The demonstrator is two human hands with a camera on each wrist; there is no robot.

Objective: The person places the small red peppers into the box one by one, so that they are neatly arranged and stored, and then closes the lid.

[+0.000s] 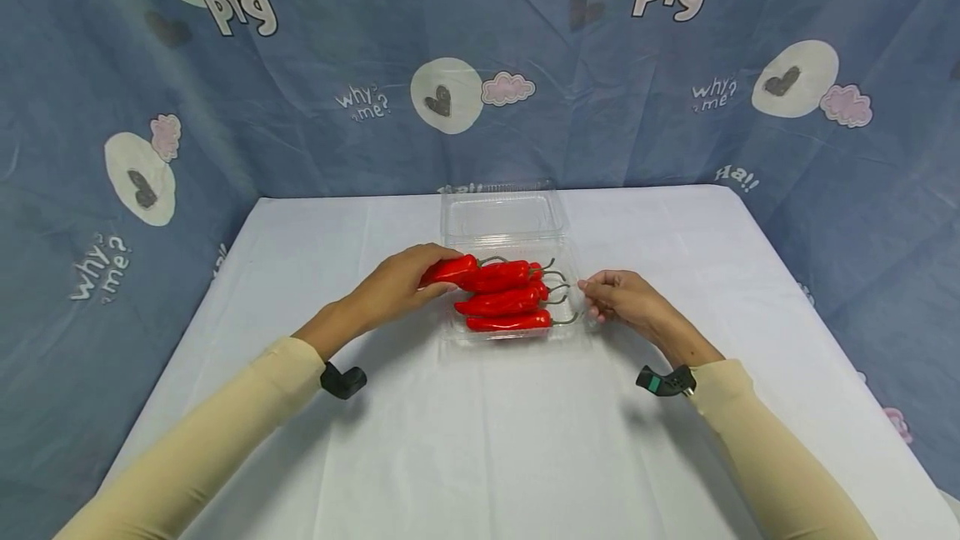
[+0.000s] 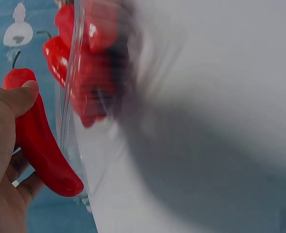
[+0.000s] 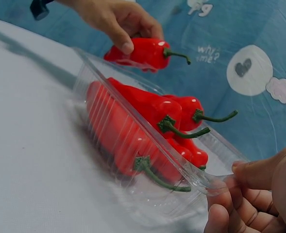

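Note:
My left hand (image 1: 408,277) holds a red chili pepper (image 2: 41,141) between thumb and fingers, raised over the left side of a clear plastic box (image 3: 176,158). The held pepper's green stem points right in the head view. Several more red peppers (image 3: 143,104) with curved green stems lie in the box, stems toward the right. My right hand (image 1: 622,298) pinches the box's right rim between thumb and fingers, as the right wrist view shows. Behind the peppers the box's hinged lid (image 1: 504,215) stands open.
A white cloth covers the table (image 1: 420,440). Blue printed fabric (image 1: 562,140) hangs behind it and along both sides. Each wrist wears a dark camera mount, such as the left one (image 1: 343,380).

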